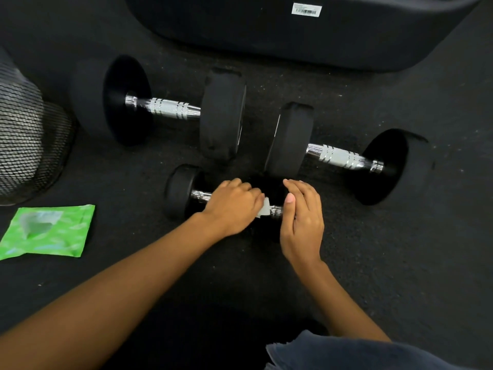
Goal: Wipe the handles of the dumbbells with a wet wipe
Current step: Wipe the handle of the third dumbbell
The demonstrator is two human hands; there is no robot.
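Note:
Three black dumbbells with chrome handles lie on the dark floor. A small dumbbell (181,190) lies nearest me. My left hand (232,204) is wrapped over its handle, pressing a white wet wipe (264,209) around the bar; only a corner of the wipe shows. My right hand (301,214) rests on the small dumbbell's right weight, thumb near the bar's end, covering most of that weight. A large dumbbell (165,106) lies at the back left. Another large dumbbell (344,157) lies at the right.
A green wet-wipe pack (48,231) lies on the floor at the left. A black mesh bin (29,145) stands at the far left. A large black padded object (293,36) with a white barcode label spans the top. Dark fabric (346,353) shows at the bottom right.

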